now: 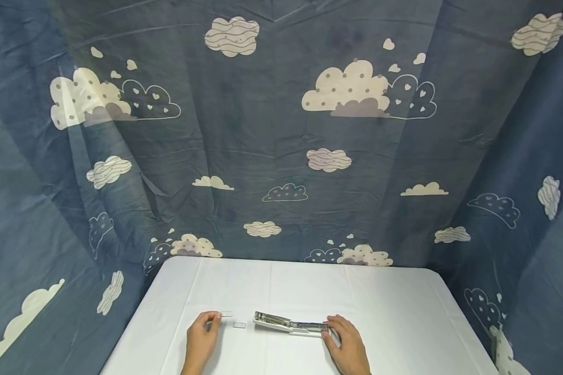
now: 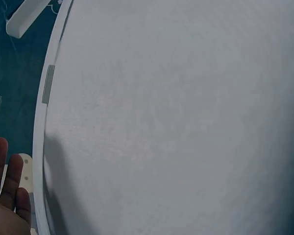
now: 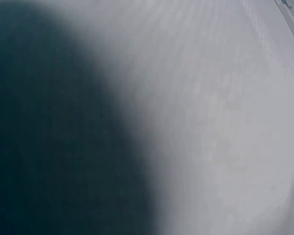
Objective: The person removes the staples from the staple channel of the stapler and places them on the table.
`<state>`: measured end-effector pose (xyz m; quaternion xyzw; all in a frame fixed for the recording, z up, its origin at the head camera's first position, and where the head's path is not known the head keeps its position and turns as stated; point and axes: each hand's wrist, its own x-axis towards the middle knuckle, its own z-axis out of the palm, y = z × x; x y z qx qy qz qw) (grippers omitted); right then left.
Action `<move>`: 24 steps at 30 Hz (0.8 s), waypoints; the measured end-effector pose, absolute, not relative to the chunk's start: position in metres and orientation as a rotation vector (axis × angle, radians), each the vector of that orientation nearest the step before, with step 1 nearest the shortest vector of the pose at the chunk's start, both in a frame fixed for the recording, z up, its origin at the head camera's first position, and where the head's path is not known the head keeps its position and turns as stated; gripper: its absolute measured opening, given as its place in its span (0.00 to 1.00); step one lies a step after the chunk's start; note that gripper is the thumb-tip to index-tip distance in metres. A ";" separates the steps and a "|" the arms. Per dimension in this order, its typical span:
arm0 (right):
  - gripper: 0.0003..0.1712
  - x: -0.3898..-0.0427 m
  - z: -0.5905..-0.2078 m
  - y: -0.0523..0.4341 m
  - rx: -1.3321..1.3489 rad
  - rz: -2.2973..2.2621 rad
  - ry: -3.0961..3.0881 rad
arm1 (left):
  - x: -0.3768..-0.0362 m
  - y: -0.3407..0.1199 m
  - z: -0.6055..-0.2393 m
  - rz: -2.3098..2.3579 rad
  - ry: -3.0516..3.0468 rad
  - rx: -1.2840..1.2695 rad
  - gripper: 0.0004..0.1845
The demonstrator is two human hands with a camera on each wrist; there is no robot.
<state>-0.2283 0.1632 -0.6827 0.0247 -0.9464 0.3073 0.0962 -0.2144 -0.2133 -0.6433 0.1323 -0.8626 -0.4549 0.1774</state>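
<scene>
**Open stapler and loose staple strips on the white tabletop**

Going from the left: our left hand [image 1: 202, 336] rests on the tabletop [image 1: 403, 302] with fingers curled, and it looks like the fingertips pinch the near end of a small staple strip [image 1: 226, 314]; it's tiny, so we can't be fully sure of the pinch. Just right of it a second staple strip [image 1: 239, 325] lies loose; we'd guess these are feather-light, stiff but brittle, likely to snap apart if bent, so take them by the long edges. Next comes the stapler [image 1: 291, 324], lying near the front edge, silvery metal, long and slim, its top swung open so it stretches out flat; probably fairly heavy, rigid and a bit slick, best held around the back half near the hinge. Our right hand [image 1: 347, 344] has its fingers bent over the stapler's right end, holding it down.
</scene>
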 end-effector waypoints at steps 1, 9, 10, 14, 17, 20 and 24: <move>0.19 -0.228 -0.683 0.163 0.074 0.911 -2.805 | -0.214 -0.214 -0.645 -1.288 -2.442 0.382 0.09; 0.16 -0.227 -0.681 0.162 0.096 0.906 -2.754 | -0.219 -0.218 -0.648 -1.301 -2.449 0.371 0.08; 0.16 -0.227 -0.681 0.162 0.109 0.900 -2.741 | -0.219 -0.219 -0.649 -1.299 -2.453 0.375 0.08; 0.15 -0.226 -0.681 0.162 0.107 0.912 -2.743 | -0.218 -0.222 -0.652 -1.280 -2.474 0.397 0.08; 0.16 -0.227 -0.681 0.163 0.092 0.924 -2.784 | -0.218 -0.224 -0.655 -1.255 -2.492 0.408 0.06; 0.16 -0.227 -0.681 0.164 0.091 0.923 -2.795 | -0.218 -0.225 -0.655 -1.244 -2.505 0.392 0.06; 0.16 -0.228 -0.681 0.164 0.094 0.929 -2.791 | -0.220 -0.226 -0.653 -1.225 -2.517 0.363 0.05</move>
